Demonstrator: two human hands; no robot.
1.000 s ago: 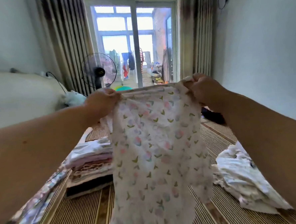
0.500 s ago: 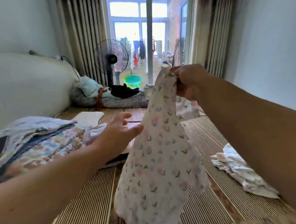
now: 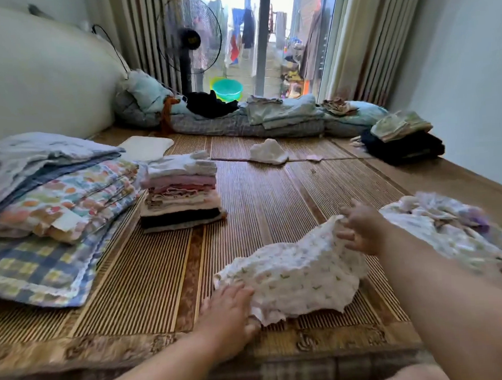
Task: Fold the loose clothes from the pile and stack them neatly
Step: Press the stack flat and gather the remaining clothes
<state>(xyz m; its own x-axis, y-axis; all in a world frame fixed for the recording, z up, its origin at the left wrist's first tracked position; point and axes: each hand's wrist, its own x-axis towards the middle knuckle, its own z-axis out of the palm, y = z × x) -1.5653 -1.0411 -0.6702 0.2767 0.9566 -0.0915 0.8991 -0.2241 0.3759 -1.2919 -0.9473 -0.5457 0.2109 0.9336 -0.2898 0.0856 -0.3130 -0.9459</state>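
Floral garment (image 3: 293,275) now down on mat (image 3: 149,284)

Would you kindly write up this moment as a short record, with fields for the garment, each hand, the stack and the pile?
Item: floral garment, crumpled on the woven mat, not yet folded
Left: left hand on the near left edge of the cloth; grip blurred
Right: right hand at the raised far right corner, fingers spread; grip blurred
Done: folded stack on the mat, left of and beyond the cloth
Waiting: loose pile on the right, beside the right forearm
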